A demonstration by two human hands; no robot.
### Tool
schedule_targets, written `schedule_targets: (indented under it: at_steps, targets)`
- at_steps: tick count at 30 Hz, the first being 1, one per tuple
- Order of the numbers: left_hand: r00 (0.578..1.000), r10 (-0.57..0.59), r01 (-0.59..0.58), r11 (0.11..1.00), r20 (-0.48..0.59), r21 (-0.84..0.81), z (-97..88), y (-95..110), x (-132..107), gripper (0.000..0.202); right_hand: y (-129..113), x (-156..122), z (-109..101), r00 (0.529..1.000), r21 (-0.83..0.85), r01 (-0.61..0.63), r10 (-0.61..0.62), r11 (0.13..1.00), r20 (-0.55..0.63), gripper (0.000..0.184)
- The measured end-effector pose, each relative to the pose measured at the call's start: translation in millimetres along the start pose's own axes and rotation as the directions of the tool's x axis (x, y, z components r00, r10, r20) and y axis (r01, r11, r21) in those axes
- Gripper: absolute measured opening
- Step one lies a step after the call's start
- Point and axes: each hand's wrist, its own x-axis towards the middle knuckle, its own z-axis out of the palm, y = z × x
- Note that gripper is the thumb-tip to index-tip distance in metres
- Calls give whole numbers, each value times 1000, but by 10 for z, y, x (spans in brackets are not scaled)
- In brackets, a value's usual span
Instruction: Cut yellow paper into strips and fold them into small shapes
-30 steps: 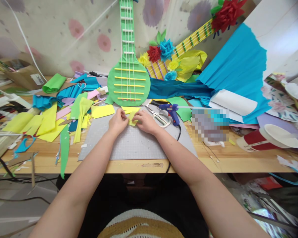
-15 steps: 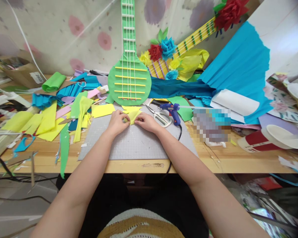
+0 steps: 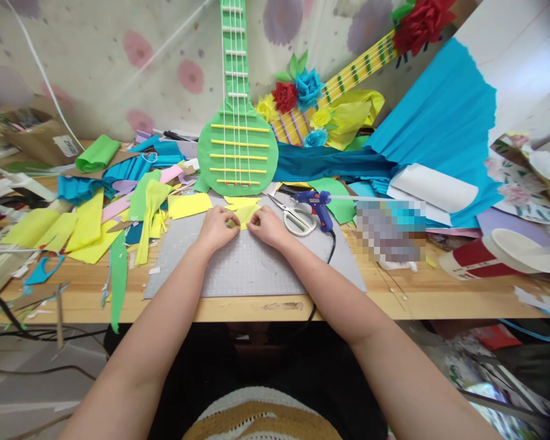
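Observation:
Between my hands is a small piece of yellow crepe paper (image 3: 244,215) above the grey cutting mat (image 3: 256,269). My left hand (image 3: 219,228) has its fingers curled round the paper's left edge. On the opposite edge, my right hand (image 3: 266,226) pinches the paper between thumb and fingers. More yellow paper (image 3: 190,206) lies flat just left of my hands, with another strip behind them. Scissors (image 3: 299,221) with white handles rest right of my right hand, beside a blue hot glue gun (image 3: 318,205). Behind the mat stands a green paper lute (image 3: 238,150) with white strings.
Yellow and green paper scraps (image 3: 87,226) crowd the table's left side. A yellow paper instrument with flowers (image 3: 302,116) leans at the back. Large blue crepe paper (image 3: 440,104) spreads to the right, near a red and white paper cup (image 3: 495,255). The glue gun's cord (image 3: 330,247) crosses the mat.
Both hands stay at nearly the same spot on the yellow paper. The paper between them looks a little flatter and more spread. The whole view has shifted slightly.

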Motion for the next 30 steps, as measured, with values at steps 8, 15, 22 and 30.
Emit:
schedule_targets:
  at_steps: [8,15,22,30]
  targets:
    - [999,-24,23,1000,27,7,-31,24,3,13,-13,-3,24,999,5,-28,28,1000,-17,10]
    - [997,-68,68,998,30,11,-44,75,8,14,-29,-3,29,998,-5,-60,59,998,-33,8]
    - [993,-121,120,990,3,71,-1,151,17,16,-16,-10,39,998,-23,-48,48,999,-34,9]
    - [997,-78,78,996,10,49,40,98,20,11,-38,-34,4,999,-59,-31,30,998,-17,8]
